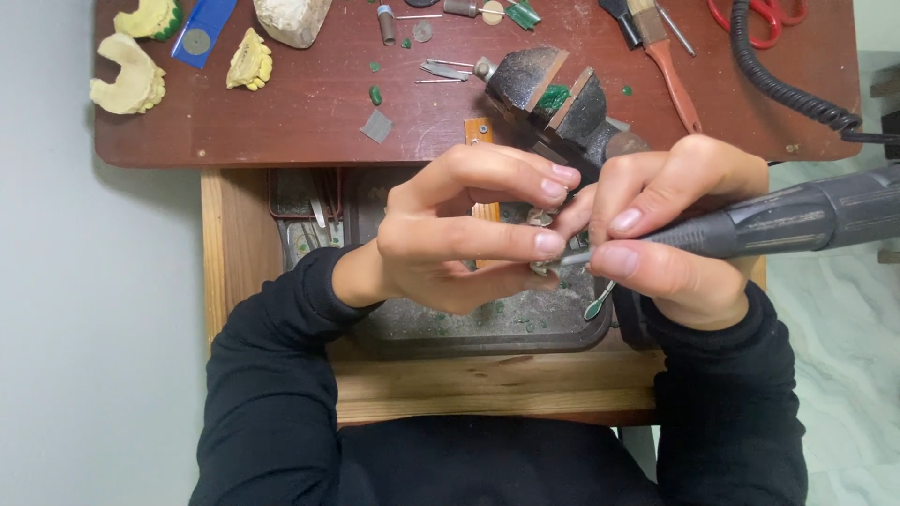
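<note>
My left hand (pixel 459 230) pinches a small metal piece (pixel 542 219) between thumb and fingertips, over a dark tray (pixel 441 328) strewn with green shavings. My right hand (pixel 670 220) grips a grey rotary handpiece (pixel 797 217) like a pen, its tip touching the piece between my fingers. A thin tool with a small green spoon-shaped end (pixel 596 302) also sticks down from my right hand. Both hands meet just below a dark bench vise (pixel 553 98) with green material in its jaws. The piece is mostly hidden by my fingers.
On the brown benchtop (pixel 281 122) lie yellow dental casts (pixel 131 73), a blue holder (pixel 200 33), burs and small bits (pixel 441 70), a brush with an orange handle (pixel 670 66), red scissors (pixel 759 17) and a coiled black cord (pixel 778 84). A wooden drawer frame (pixel 487 384) surrounds the tray.
</note>
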